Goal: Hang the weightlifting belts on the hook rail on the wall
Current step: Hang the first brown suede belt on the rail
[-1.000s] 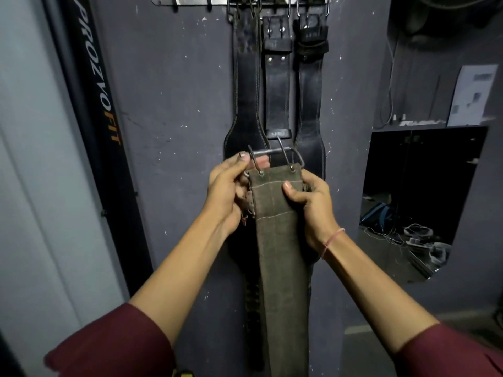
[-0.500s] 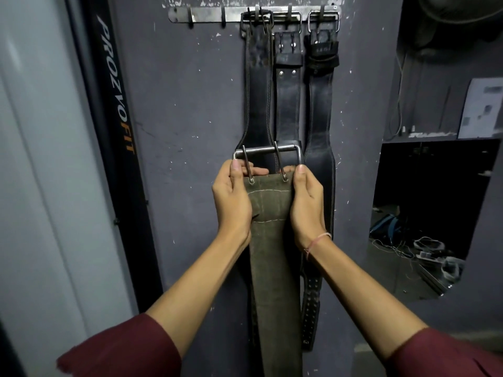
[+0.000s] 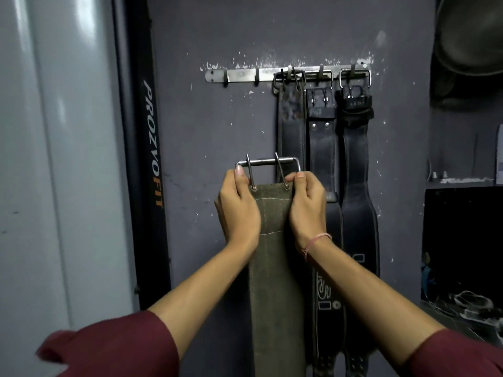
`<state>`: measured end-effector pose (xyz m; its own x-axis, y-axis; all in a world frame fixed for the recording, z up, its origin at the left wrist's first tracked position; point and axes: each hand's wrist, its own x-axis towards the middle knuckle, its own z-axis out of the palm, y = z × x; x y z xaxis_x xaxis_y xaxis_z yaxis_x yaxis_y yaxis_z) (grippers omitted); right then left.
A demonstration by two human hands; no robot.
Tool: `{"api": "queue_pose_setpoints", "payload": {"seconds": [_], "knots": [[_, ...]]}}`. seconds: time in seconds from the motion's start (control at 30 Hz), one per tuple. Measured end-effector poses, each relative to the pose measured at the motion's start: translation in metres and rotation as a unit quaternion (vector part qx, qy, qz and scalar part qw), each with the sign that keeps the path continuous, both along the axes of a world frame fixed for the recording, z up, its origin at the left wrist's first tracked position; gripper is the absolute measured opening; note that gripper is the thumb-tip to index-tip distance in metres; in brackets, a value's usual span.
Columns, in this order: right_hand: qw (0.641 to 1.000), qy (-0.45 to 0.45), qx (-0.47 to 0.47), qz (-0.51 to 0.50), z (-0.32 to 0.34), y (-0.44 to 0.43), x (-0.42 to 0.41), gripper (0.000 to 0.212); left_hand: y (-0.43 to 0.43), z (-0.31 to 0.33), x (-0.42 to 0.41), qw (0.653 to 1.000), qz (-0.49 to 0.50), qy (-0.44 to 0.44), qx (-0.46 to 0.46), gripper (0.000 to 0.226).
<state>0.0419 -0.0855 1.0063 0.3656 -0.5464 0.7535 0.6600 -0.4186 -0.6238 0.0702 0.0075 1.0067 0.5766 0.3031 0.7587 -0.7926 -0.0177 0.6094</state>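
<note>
I hold an olive-green suede belt (image 3: 275,268) upright in front of the wall, its steel two-prong buckle (image 3: 268,162) on top. My left hand (image 3: 238,210) grips the belt's left edge just under the buckle, and my right hand (image 3: 306,208) grips the right edge. The buckle sits well below the metal hook rail (image 3: 242,74). Three black leather belts (image 3: 321,148) hang by their buckles from the rail's right-hand hooks. Two hooks at the left end of the rail (image 3: 226,78) carry nothing.
A black upright post (image 3: 152,148) lettered PROZVOFIT stands left of the rail, beside a pale grey panel (image 3: 54,159). To the right is a dark wall opening (image 3: 462,240) with a shelf above it and cables and clutter on the floor (image 3: 468,306).
Both hands have shifted to the belt's edges and raised the buckle up and leftward toward the rail. The view has tilted up, so the whole rail now shows.
</note>
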Motion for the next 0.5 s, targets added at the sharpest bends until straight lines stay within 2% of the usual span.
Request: {"api": "queue_pose_setpoints", "payload": {"seconds": [0.07,0.27,0.5], "knots": [[1.0,-0.009,-0.007,-0.013,0.019,-0.003,0.016,0.03,-0.003,0.017,0.017,0.998,0.053,-0.019,0.012,0.043],[0.996,-0.062,-0.029,-0.053,0.103,-0.026,0.07,0.031,-0.026,0.104,0.081,0.986,0.122,-0.112,0.0,0.041],[0.994,-0.088,-0.053,-0.038,0.217,-0.049,0.135,0.035,-0.048,0.217,0.149,0.98,0.158,-0.118,-0.007,0.046]]}}
